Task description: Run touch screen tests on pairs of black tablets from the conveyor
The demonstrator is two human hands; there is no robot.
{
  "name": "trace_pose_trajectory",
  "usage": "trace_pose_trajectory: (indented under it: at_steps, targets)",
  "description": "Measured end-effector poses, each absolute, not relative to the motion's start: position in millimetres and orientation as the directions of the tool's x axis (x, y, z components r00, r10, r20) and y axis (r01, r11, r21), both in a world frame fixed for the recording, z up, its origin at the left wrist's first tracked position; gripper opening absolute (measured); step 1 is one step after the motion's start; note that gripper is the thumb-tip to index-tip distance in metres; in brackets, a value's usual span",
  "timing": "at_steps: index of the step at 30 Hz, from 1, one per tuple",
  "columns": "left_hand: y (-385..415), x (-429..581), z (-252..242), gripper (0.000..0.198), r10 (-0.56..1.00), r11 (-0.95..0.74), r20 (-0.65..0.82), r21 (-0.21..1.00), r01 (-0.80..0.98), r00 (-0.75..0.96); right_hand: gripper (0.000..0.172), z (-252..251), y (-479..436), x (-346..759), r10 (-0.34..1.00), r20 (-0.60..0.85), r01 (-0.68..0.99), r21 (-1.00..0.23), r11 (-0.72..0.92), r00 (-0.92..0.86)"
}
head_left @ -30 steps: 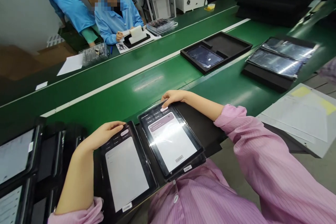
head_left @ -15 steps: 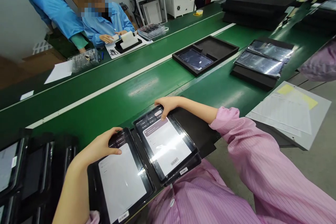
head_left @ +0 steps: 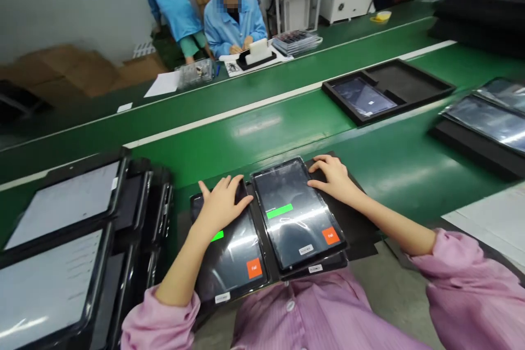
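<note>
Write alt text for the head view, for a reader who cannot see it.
Bare hands rest on two tablets side by side: the left hand on the left tablet, the right hand at the top corner of the right tablet. Both dark screens show a green bar and orange button. Beyond, a green conveyor belt and two people in blue coats.

Clad in a pink, finely striped fabric smock, fastened down the front with small pale round buttons; long loose sleeves gathered at the cuffs; left hand and right hand bare.
</note>
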State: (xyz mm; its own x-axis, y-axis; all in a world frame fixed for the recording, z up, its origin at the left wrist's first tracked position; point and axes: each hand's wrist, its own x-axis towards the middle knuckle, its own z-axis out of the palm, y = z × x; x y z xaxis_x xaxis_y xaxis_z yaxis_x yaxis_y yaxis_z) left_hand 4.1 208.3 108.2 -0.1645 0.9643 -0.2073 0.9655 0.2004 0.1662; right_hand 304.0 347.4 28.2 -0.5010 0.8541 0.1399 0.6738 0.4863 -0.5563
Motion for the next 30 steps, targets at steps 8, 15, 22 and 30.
trace_pose_trajectory:
  at_steps: [8, 15, 22, 30]
  targets:
    - [211, 28, 103, 0.054, 0.954, 0.268, -0.157, 0.059, 0.962, -0.256, 0.024, 10, 355, 314, 0.875, 0.230, 0.596, -0.656, 0.463, -0.426]
    - [223, 28, 104, 0.049, 0.941, 0.290, -0.212, 0.094, 0.952, -0.265, 0.033, 5, 360, 320, 0.878, 0.193, 0.639, -0.620, 0.455, -0.438]
    - [233, 19, 98, 0.041, 0.929, 0.286, -0.283, 0.146, 0.947, -0.237, 0.033, 7, 361, 323, 0.867, 0.191, 0.640, -0.605, 0.473, -0.460]
    - [234, 6, 107, 0.050, 0.924, 0.254, -0.348, 0.238, 0.937, -0.161, 0.029, 9, 359, 322, 0.861, 0.192, 0.622, -0.620, 0.478, -0.470]
